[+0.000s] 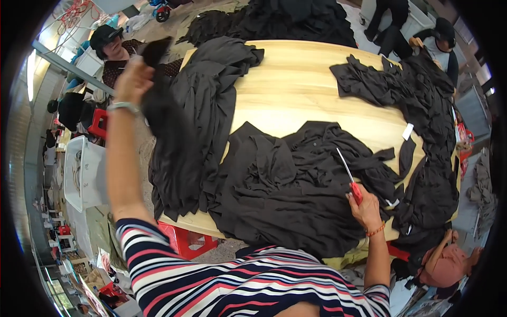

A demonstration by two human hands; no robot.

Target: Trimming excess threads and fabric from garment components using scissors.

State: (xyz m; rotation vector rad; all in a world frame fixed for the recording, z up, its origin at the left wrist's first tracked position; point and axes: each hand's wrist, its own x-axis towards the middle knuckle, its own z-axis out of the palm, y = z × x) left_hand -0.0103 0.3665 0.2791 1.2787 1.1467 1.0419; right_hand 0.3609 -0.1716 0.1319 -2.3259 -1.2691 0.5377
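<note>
My left hand (136, 79) is raised at the far left with the arm stretched out, its fingers closed on a dark garment (166, 113). That garment hangs down, blurred by motion, in front of a long pile of black garments (203, 95) on the table's left side. Over the near part of the table, my right hand (365, 207) grips red-handled scissors (357, 193), whose narrow blade points up and away to the left. Beneath the blade spreads a large black garment (285, 185), crumpled, reaching over the table's near edge. A white tag (407, 131) shows beside it.
The pale wooden table (296, 79) carries more black garments (428, 121) along its right side. A large dark heap (296, 21) lies beyond its far edge. Other people are at the far left, far right and near right. A red stool (187, 240) stands under the near left edge.
</note>
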